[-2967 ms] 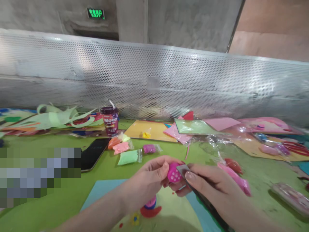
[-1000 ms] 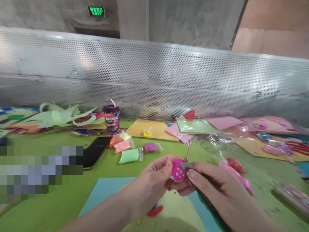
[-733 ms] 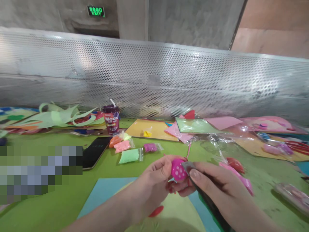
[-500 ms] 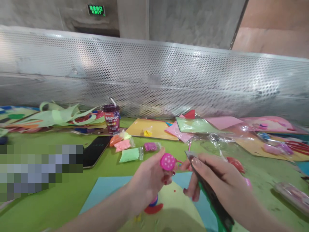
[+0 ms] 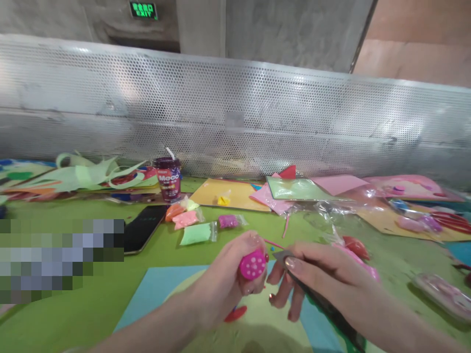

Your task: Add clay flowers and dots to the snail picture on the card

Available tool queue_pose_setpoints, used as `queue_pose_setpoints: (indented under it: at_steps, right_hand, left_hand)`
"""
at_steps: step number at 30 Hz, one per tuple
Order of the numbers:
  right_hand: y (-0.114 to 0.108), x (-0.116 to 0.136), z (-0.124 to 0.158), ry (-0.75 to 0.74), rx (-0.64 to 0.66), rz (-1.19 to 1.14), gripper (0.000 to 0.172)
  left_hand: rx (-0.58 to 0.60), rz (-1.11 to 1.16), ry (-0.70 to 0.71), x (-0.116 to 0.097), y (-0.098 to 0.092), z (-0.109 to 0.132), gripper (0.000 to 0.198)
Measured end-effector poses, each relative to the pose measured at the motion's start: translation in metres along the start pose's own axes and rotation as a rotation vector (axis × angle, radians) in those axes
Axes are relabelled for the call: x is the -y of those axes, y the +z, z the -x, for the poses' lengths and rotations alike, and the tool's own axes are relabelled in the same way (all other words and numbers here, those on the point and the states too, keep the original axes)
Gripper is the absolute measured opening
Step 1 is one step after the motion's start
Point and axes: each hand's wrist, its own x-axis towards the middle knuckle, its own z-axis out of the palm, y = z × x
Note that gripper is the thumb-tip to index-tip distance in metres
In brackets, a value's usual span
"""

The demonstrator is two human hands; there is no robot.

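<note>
Over your green counter [image 5: 106, 289], your left fingers [image 5: 253, 288] grip a dotted pink ball [image 5: 252, 264]; your right fingers [image 5: 300, 268] pinch a dark tool [image 5: 312, 294].

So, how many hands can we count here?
2: the left hand, around the spotted pink piece, and the right hand, gripping the dark tool. Others may be hidden by the pixelated patch.

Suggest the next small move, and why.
Probably ease the grey-tipped tool toward the dotted pink piece: the right hand holds it with the tip near but apart, and the left hand grips the piece, dotted face exposed.
</note>
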Motion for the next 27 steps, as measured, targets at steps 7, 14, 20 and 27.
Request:
queue_pose_setpoints:
  at_steps: [7, 14, 20, 27]
  right_hand:
    - [-0.004, -0.002, 0.002, 0.027, 0.026, 0.031, 0.039]
    - [0.006, -0.006, 0.004, -0.008, 0.099, -0.089, 0.031]
    - [0.009, -0.005, 0.002, -0.085, 0.084, -0.078, 0.028]
    - [0.01, -0.008, 0.002, -0.089, 0.096, -0.067, 0.03]
  left_hand:
    - [0.144, -0.038, 0.009, 0.002, 0.0, 0.002, 0.042]
    - [0.213, 0.033, 0.009, 0.008, -0.005, 0.001, 0.044]
    - [0.233, 0.046, 0.002, 0.01, -0.007, 0.001, 0.043]
    - [0.271, 0.07, 0.006, 0.009, -0.006, -0.002, 0.043]
